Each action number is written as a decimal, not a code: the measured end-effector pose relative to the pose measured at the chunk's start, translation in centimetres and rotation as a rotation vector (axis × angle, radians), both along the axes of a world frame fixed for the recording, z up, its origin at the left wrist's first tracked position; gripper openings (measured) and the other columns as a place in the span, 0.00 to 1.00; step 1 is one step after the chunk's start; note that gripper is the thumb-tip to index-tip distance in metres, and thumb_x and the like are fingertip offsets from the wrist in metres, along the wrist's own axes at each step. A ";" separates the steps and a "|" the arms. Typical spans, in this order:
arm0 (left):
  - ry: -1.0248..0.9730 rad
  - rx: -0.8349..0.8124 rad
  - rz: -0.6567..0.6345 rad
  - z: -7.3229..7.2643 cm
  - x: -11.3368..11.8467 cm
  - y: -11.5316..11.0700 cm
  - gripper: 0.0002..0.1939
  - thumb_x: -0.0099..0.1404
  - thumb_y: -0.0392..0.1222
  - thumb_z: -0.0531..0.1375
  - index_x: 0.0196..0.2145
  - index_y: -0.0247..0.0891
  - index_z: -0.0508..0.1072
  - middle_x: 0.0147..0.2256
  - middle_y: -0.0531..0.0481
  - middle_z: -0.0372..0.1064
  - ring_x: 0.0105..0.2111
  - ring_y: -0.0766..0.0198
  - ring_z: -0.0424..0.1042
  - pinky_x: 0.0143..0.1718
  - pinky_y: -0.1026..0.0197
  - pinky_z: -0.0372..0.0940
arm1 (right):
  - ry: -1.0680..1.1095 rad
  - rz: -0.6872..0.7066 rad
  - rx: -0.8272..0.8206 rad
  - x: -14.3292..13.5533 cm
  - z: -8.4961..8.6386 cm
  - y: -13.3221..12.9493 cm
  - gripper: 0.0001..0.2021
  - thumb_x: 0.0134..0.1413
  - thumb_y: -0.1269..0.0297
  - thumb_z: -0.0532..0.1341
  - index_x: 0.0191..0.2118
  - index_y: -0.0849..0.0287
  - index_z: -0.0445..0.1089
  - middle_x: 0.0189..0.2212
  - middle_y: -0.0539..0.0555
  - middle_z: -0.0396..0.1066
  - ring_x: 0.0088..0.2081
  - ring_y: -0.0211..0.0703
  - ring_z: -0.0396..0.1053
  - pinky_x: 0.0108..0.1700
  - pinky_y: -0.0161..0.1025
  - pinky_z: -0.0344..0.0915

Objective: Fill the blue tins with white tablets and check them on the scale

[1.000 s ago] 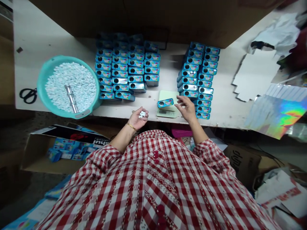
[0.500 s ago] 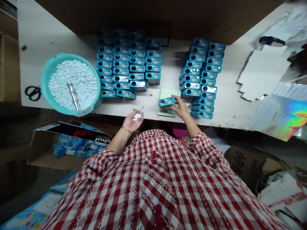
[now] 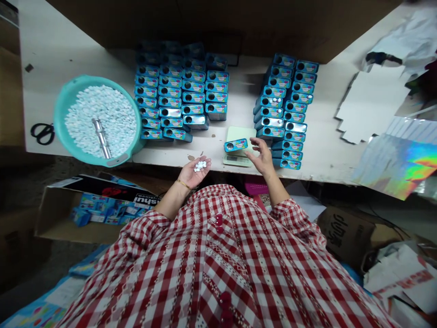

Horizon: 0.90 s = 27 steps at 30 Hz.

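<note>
Several small white candies [image 3: 200, 166] lie in the cupped, upturned palm of my left hand [image 3: 191, 174], near the table's front edge. A blue tin [image 3: 236, 145] with a round opening in its top stands on the pale green kitchen scale [image 3: 251, 134]. Just right of that tin is my right hand [image 3: 262, 157], its fingers apart and holding nothing. On the left, a turquoise tub [image 3: 61, 136] is full of the same white candies, with a shiny metal scoop [image 3: 101, 138] lying on them.
Rows of blue tins [image 3: 170, 102] stand left of the scale, and two more rows [image 3: 295, 118] stand to its right, some with candies on top. Black scissors [image 3: 43, 133] lie beside the tub. A large cardboard box [image 3: 218, 23] borders the back.
My right hand has let go of the tin and moved slightly right, its fingers spreading. The tin remains on the scale. My left hand has shifted a little right with the candies.
</note>
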<state>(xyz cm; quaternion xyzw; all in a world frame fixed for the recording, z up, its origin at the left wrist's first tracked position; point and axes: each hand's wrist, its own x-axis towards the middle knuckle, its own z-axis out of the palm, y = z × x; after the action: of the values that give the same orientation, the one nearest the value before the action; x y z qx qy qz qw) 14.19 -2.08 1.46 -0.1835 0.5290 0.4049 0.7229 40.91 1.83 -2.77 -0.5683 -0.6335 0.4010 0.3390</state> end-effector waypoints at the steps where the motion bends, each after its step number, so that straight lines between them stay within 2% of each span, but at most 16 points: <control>1: -0.001 0.004 -0.010 -0.1 0.2 0.0 0.14 0.64 0.33 0.51 0.45 0.30 0.72 0.30 0.42 0.75 0.30 0.63 0.75 0.34 0.63 0.71 | 0.001 0.025 -0.010 -0.2 -0.2 0.1 0.28 0.48 0.51 0.62 0.54 0.54 0.60 0.53 0.59 0.63 0.51 0.47 0.64 0.49 0.46 0.64; 4: -0.017 0.033 -0.044 -0.4 0.8 0.4 0.13 0.65 0.33 0.50 0.43 0.29 0.72 0.31 0.40 0.75 0.31 0.62 0.75 0.35 0.62 0.70 | 0.028 0.111 -0.041 -1.1 -1.3 1.2 0.30 0.46 0.51 0.63 0.54 0.57 0.60 0.53 0.59 0.63 0.52 0.48 0.63 0.52 0.46 0.62; 7: -0.037 0.075 -0.048 -1.0 1.4 1.3 0.13 0.65 0.33 0.51 0.41 0.27 0.72 0.31 0.39 0.75 0.33 0.61 0.75 0.36 0.62 0.70 | 0.013 0.154 -0.040 -2.8 -1.2 2.2 0.23 0.48 0.52 0.61 0.48 0.59 0.64 0.45 0.57 0.69 0.45 0.47 0.67 0.48 0.45 0.63; 10: -0.039 0.088 0.019 -1.5 1.7 2.8 0.14 0.65 0.34 0.50 0.42 0.27 0.72 0.28 0.42 0.74 0.30 0.62 0.74 0.35 0.61 0.69 | -0.152 0.234 0.098 -4.5 1.8 2.0 0.17 0.52 0.58 0.58 0.46 0.58 0.66 0.41 0.56 0.70 0.43 0.48 0.65 0.47 0.45 0.63; 13: -0.043 0.102 0.060 -1.8 2.0 4.0 0.14 0.65 0.37 0.50 0.42 0.28 0.73 0.24 0.45 0.72 0.26 0.64 0.72 0.33 0.61 0.68 | -0.414 0.376 0.270 -5.7 5.7 1.0 0.19 0.53 0.65 0.56 0.52 0.58 0.64 0.46 0.58 0.68 0.46 0.51 0.62 0.48 0.47 0.59; 16: -0.070 0.128 0.058 -1.8 2.6 4.7 0.15 0.66 0.38 0.50 0.40 0.28 0.74 0.25 0.44 0.72 0.27 0.63 0.71 0.34 0.60 0.68 | -0.644 0.454 0.337 -6.1 7.7 0.7 0.21 0.52 0.68 0.57 0.54 0.57 0.64 0.46 0.58 0.68 0.45 0.54 0.60 0.47 0.49 0.56; 19: -0.102 0.136 0.052 -1.6 3.4 4.9 0.14 0.66 0.38 0.50 0.36 0.28 0.74 0.25 0.45 0.71 0.26 0.64 0.71 0.33 0.61 0.67 | -0.748 0.503 0.355 -6.1 8.2 0.8 0.21 0.52 0.68 0.57 0.53 0.56 0.64 0.44 0.58 0.69 0.44 0.53 0.59 0.45 0.48 0.55; 23: -0.128 0.165 0.037 -1.5 3.9 5.1 0.13 0.65 0.36 0.51 0.32 0.30 0.74 0.24 0.45 0.72 0.26 0.64 0.70 0.33 0.62 0.66 | -0.752 0.517 0.404 -6.3 8.7 0.4 0.19 0.57 0.66 0.53 0.55 0.55 0.63 0.45 0.58 0.68 0.46 0.52 0.59 0.47 0.48 0.54; 27: -0.121 0.154 0.023 -1.7 3.9 5.4 0.13 0.65 0.36 0.51 0.31 0.30 0.74 0.24 0.45 0.71 0.26 0.64 0.70 0.32 0.61 0.66 | -0.701 0.457 0.368 -5.9 8.3 0.2 0.18 0.57 0.66 0.54 0.53 0.55 0.65 0.45 0.58 0.69 0.46 0.53 0.60 0.47 0.49 0.55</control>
<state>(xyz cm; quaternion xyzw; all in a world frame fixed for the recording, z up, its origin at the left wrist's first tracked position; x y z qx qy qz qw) 18.13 3.27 -0.28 -0.1577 0.4496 0.4407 0.7608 35.06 2.04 5.56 -0.4457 -0.8798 0.1295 0.1023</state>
